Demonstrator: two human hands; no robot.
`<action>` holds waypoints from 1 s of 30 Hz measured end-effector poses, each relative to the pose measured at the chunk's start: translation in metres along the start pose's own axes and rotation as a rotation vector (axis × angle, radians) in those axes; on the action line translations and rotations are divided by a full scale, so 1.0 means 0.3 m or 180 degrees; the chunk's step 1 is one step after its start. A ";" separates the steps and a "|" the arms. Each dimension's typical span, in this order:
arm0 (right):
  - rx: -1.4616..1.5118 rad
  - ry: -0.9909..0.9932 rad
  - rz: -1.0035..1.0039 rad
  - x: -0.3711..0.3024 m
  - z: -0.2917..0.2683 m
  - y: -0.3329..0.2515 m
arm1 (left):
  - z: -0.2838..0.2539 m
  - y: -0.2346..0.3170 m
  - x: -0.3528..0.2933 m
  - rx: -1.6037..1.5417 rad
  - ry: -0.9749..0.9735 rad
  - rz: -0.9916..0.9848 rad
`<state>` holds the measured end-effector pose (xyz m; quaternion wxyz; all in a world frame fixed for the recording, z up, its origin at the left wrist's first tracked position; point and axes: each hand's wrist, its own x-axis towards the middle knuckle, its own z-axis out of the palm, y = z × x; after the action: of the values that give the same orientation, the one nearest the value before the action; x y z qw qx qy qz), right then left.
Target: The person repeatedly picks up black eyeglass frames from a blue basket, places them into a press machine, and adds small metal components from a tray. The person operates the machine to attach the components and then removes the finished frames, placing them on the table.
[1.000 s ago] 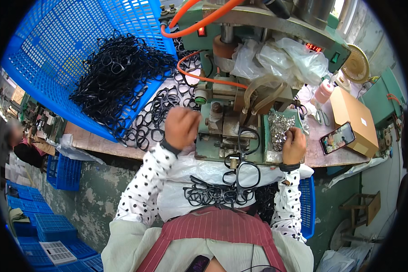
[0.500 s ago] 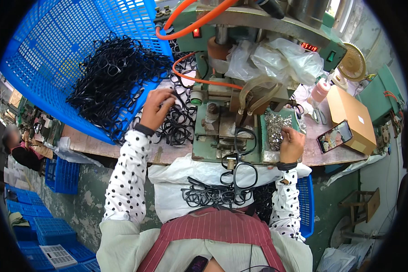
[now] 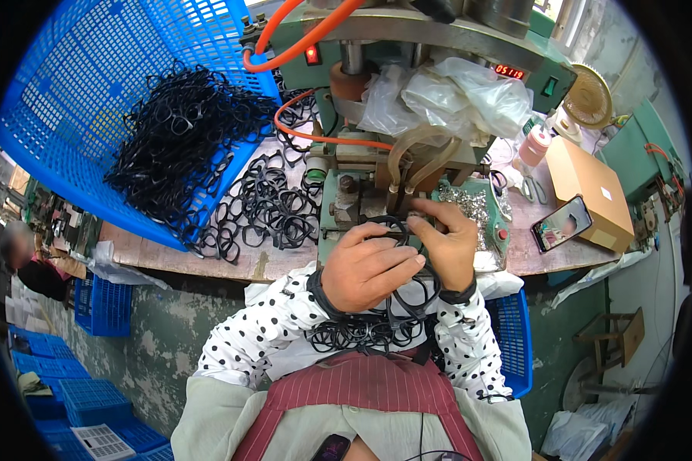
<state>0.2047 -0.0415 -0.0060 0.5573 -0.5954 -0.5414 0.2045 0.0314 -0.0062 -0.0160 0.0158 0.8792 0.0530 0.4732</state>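
A black eyeglass frame (image 3: pixel 427 301) sits at the front of the green press (image 3: pixel 332 211), its upper rim partly hidden by my hands. My left hand (image 3: pixel 369 270) is closed around the frame, fingers bent over its rim. On the other side, my right hand (image 3: pixel 447 244) has thumb and forefinger bent together at the press fixture, just below two clear hoses (image 3: pixel 430 165). Whatever lies between those fingertips is too small to make out. Small shiny metal pieces (image 3: pixel 461 201) are heaped in a green tray beside my right hand. More black eyeglass frames (image 3: pixel 346 332) lie on the white cloth over my lap.
At the left, a tilted blue basket (image 3: pixel 62 146) holds a pile of black frames, with loose frames (image 3: pixel 273 201) spilled on the table. A phone (image 3: pixel 562 224) leans against a cardboard box (image 3: pixel 592 188) at the right. Orange air hoses (image 3: pixel 307 34) and plastic bags (image 3: pixel 446 96) hang about the press.
My left hand has moved from the loose frames at the left to the eyeglass frame at the press. My right hand has left the metal pieces and moved left to the fixture.
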 end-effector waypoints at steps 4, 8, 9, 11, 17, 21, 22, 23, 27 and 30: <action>0.1285 0.0356 0.0435 0.010 0.063 -0.005 | 0.016 -0.008 -0.015 -0.0179 -0.0017 0.0102; 0.0985 0.0438 0.0297 0.021 0.100 -0.001 | -0.001 0.010 -0.029 -0.0175 -0.0076 0.0347; 0.1231 0.0495 0.0272 0.019 0.113 -0.003 | -0.008 0.019 -0.029 -0.0168 -0.0055 0.0406; 0.1722 0.0613 0.0224 0.015 0.139 -0.007 | -0.012 0.024 -0.023 -0.0248 0.0137 0.0467; -0.0341 0.0972 0.0033 0.062 0.023 0.126 | 0.005 -0.023 0.000 -0.0615 -0.0315 0.0466; -0.2372 0.1031 0.0593 0.073 -0.202 0.428 | 0.032 -0.065 -0.019 -0.0799 -0.0494 0.0471; -0.2037 0.0937 0.0538 0.060 -0.241 0.442 | 0.030 -0.066 -0.021 -0.0781 -0.0509 0.0481; -0.1701 0.0841 0.0481 0.037 -0.264 0.451 | 0.031 -0.068 -0.023 -0.0767 -0.0518 0.0484; -0.3271 0.0118 0.0475 -0.052 -0.291 0.408 | 0.026 -0.072 -0.027 -0.0735 -0.0568 0.0489; -0.2655 0.0353 -0.0016 -0.053 -0.249 0.459 | 0.033 -0.069 -0.029 -0.0765 -0.0560 0.0479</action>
<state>0.3201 -0.0597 -0.1116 0.2973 -0.7788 -0.5484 -0.0659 0.0331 0.0137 -0.0303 0.0900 0.9105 -0.0717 0.3971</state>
